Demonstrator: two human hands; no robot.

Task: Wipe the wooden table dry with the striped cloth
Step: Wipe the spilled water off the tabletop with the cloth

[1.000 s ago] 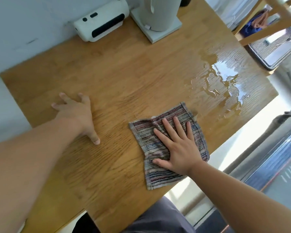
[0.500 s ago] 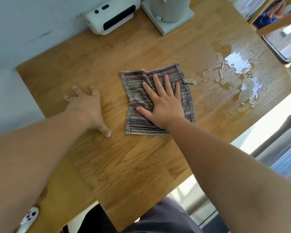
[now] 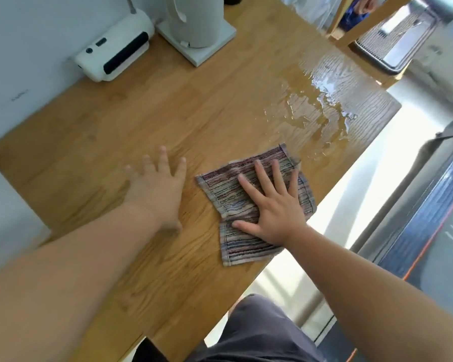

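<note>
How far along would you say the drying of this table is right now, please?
Done: the wooden table around the left hand, which rests flat on it, shows no wet sheen. In hand: the right hand presses the striped cloth flat near the front edge, just short of the puddle. Left: that puddle glistens on the far right part, unwiped, so most of the drying remains.

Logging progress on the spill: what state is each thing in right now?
Striped cloth: spread flat, slightly rumpled.
Right hand: flat, pressing the cloth.
Left hand: flat on bare wood.
Wooden table: wet at its far right part.
Puddle: unwiped, just beyond the cloth.
</note>
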